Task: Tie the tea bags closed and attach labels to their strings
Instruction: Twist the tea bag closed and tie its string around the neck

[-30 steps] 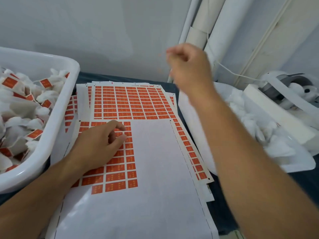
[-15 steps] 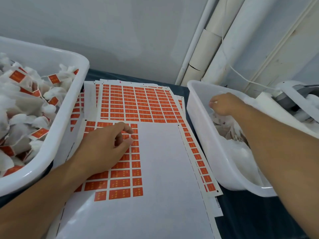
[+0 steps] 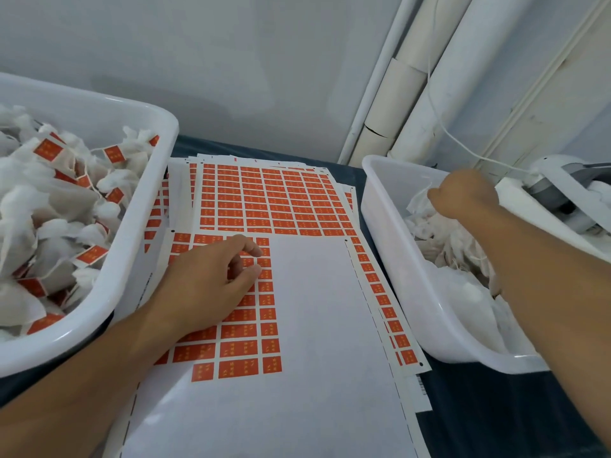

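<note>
Left hand fingers loosely curled over orange labels; right hand pinching tea bag.

White pipes run up wall behind bench; grey-white device sits right of pipes, w/ dark cloth on bench.

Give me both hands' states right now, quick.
Left hand: open, fingers resting on the label sheet.
Right hand: closed on an unlabelled tea bag in the right bin.
</note>
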The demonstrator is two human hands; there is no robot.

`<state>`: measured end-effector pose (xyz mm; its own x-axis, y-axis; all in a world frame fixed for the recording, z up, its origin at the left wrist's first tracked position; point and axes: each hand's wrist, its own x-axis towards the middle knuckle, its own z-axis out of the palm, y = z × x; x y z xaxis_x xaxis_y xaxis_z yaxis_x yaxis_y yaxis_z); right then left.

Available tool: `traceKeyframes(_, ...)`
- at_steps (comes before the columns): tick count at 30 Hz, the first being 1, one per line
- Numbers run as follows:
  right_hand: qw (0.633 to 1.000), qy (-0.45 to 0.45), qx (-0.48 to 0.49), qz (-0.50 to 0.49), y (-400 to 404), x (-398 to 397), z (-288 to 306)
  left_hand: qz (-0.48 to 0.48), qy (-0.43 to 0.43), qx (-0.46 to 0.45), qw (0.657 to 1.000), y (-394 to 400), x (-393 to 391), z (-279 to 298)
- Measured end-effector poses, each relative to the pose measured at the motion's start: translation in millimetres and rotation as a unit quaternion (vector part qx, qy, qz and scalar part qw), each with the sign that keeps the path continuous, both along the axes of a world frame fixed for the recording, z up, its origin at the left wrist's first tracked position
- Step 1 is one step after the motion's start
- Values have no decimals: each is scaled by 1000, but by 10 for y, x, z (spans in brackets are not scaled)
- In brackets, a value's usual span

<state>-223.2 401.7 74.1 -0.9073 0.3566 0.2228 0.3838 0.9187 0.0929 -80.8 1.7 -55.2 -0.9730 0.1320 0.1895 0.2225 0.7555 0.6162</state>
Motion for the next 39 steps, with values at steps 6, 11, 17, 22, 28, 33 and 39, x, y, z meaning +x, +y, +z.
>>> traceKeyframes(6, 957, 175, -213, 90, 52, 136, 256, 0, -3, 10, 1000, -2, -12, 7)
traceKeyframes(11, 982, 18, -117, 146, -4, 198, 181, 0, -2, 10, 1000, 5, -3, 10)
traceKeyframes(17, 985, -56, -40, 160, -187, 81, -77, 4, -7, 17, 1000, 13, 15, 21)
traceKeyframes(22, 964, -144, -130, 182, -224, -38, -143, 6, -8, 16, 1000, -2, 0, 11)
traceKeyframes(28, 939, -246, -17, 240, -224, 93, 9, 0, -11, 14, 1000, 3, 0, 17)
traceKeyframes(33, 953, -144, -2, 267, -332, 182, -178, 3, -14, 20, 1000, 12, 48, 53)
traceKeyframes(39, 958, 30, -193, 211, -206, 181, 122, 7, -17, 24, 1000, 18, 51, 62)
